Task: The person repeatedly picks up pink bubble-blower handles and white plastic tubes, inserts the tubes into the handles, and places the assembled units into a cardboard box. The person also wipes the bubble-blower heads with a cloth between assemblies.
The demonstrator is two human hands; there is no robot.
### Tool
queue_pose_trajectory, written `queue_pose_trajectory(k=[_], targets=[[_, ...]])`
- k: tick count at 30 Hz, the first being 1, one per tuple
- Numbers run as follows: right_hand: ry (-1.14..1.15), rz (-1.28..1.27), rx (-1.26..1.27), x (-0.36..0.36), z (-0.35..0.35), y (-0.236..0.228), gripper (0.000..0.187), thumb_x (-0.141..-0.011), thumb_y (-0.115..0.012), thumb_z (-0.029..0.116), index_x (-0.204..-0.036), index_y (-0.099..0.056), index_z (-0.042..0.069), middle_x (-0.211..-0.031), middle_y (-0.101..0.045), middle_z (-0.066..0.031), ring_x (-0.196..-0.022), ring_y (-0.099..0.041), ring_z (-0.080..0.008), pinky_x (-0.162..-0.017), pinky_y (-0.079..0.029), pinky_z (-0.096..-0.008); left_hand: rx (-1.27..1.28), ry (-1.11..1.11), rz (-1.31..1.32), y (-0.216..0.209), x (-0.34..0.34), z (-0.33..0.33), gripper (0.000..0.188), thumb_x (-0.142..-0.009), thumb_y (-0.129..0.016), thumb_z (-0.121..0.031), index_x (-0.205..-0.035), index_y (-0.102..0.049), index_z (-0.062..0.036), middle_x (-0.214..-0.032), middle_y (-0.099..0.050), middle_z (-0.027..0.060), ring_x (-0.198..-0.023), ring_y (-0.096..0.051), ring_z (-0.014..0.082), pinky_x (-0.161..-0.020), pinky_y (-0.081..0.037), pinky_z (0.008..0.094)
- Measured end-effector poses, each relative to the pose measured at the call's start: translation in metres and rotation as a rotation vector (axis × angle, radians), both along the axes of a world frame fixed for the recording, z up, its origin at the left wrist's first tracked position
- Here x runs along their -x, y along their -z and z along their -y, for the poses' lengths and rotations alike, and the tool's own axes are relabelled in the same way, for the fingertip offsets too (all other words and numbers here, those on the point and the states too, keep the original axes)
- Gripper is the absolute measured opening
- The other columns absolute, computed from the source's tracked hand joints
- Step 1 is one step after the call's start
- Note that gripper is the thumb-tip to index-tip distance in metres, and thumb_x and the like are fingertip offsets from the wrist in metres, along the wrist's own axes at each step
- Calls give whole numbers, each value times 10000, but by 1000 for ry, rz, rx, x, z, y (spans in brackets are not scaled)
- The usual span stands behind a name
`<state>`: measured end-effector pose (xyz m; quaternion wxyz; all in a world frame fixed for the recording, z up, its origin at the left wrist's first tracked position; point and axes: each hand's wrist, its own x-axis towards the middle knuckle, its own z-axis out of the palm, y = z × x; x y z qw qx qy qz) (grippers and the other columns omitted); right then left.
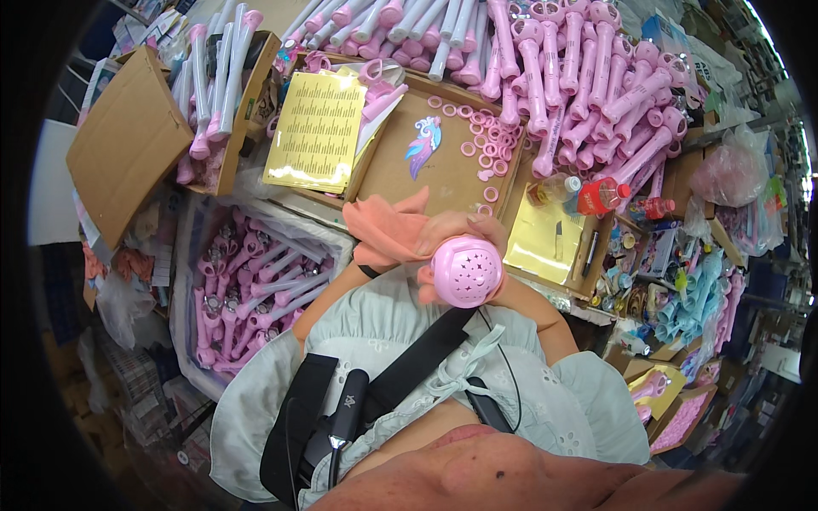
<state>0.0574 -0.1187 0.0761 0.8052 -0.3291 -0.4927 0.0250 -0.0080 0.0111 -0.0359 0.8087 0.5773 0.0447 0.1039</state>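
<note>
Pink star-cutout dome (467, 272) is up in front of the chest, in the hands, just off the near edge of the workbench. Left hand (445, 230) has orange cloth (381, 232) gripped and bunched at the dome's left side. Right hand (492, 228) mostly hidden behind the dome; can't tell its grip. Beyond: cardboard tray (392, 167) with blue-purple wing-shaped piece (423, 147) and pink rings (492, 140). Gold label sheets (317, 128) left of that. Pink wand handles (588, 77) heaped far right, plastic-lined crate (181, 302) of more parts near left.
</note>
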Motion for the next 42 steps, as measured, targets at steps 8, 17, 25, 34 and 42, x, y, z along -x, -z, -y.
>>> queue_pose_trajectory(k=[8,17,25,34,42], targets=[[9,-141,156,-14,3,-20,561,-765,-730,134,-1240,-454,20,-1069,-591,-198,-951,-594,-228,-764,-475,-322,-1022,-196,231,-12,-5,6,396,-732,-724,-245,-1024,-581,-20,-951,-589,112,-896,-573,257,-766,-462,357],[506,392,792,-30,-16,7,744,-652,-757,179,-1290,-409,19,-963,-602,-149,-851,-613,-294,-674,-490,-360,-507,-159,189,-105,19,-23,750,-672,-779,-160,-1290,-378,-17,-1273,-427,156,-1200,-405,273,-1014,-305,374],[512,462,789,-19,-6,22,698,-628,-708,106,-1278,-452,74,-958,-611,-105,-787,-609,-257,-645,-489,-361,-515,-126,272,-120,20,-14,994,-612,-835,-99,-1382,-206,-75,-1168,-473,133,-1075,-488,214,-932,-388,331],[838,712,902,-72,68,47,411,-573,-720,122,-974,-634,113,-785,-606,-55,-715,-592,-244,-620,-482,-349,-304,-290,496,-133,53,-54,1038,-621,-796,-61,-1418,-139,-156,-1095,-490,168,-964,-540,260,-913,-437,425],[552,441,1023,-71,83,32,357,-606,-723,65,-952,-642,102,-777,-623,-55,-706,-590,-235,-633,-481,-311,-240,-226,668,-121,51,-71,887,-532,-674,-13,-1323,-284,-115,-956,-549,124,-1026,-481,274,-1084,-190,490]])
